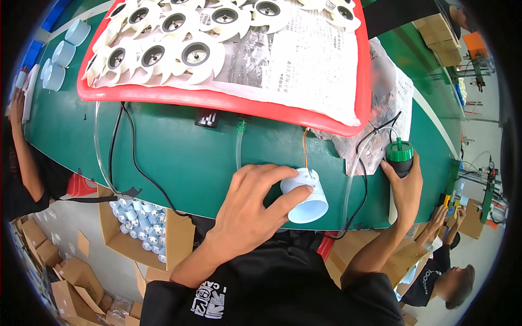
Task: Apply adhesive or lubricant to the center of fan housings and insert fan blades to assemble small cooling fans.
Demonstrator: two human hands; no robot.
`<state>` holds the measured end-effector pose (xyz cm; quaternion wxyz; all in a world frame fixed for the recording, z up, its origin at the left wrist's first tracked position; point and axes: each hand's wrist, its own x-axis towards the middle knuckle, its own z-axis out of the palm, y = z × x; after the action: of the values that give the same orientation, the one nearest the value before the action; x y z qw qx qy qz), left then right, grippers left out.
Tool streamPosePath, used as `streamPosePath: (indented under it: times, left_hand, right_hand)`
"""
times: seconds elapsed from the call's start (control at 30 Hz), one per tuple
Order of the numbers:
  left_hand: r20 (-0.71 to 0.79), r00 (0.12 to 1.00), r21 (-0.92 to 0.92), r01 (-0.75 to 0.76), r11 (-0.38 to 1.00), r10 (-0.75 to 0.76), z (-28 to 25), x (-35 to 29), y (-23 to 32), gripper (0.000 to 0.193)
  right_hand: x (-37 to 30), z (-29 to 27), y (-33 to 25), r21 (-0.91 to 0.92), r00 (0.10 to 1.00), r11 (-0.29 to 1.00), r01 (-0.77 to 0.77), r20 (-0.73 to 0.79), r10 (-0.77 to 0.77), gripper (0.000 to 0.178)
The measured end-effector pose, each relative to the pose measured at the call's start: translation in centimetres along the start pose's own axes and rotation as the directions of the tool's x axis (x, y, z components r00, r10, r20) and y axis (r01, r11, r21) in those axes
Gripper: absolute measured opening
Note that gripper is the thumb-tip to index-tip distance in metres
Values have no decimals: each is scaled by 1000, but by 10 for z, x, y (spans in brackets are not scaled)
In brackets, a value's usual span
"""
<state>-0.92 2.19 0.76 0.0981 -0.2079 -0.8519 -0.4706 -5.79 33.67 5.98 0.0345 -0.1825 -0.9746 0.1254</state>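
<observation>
My left hand [251, 204] is closed on a light blue cylindrical plastic housing [317, 190], thumb and fingers on its wall. The housing lies tilted over the table's near edge, its wide open end toward me, and thin coloured wires [305, 149] run from its far end toward the tray. On the right, my right hand [406, 190] is wrapped round a black cylinder with a green screw cap [400, 151]. A clear tube joins the top of that cap. The cylinder's lower end is hidden by my hand, and it is apart from the housing.
A red tray [217, 101] lined with newspaper holds several white fan impellers [196, 54]. Cables and tubes [130, 141] cross the green table [168, 138]. More blue housings [63, 53] stand far left; a carton [179, 239] below holds others. Co-workers [429, 277] are at both sides.
</observation>
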Motion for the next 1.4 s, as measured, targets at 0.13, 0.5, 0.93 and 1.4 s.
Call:
streamPosePath:
  times: [0.13,0.5,0.93,1.4]
  left_hand:
    - [-27,1000,22,-6,1000,6,-6,-2,2,59]
    - [-14,998,64,55,996,-54,10,-4,10,72]
    - [9,996,87,84,993,-85,-4,4,12,65]
    - [15,995,52,96,994,-97,-1,-1,17,61]
  right_hand:
    - [4,6,8,123,994,986,111,10,-113,68]
    - [-3,-52,-37,-13,909,915,402,-113,-401,58]
    - [75,-2,-223,50,144,136,989,-233,-962,29]
    - [81,10,-216,-266,-165,-118,957,-162,-973,24]
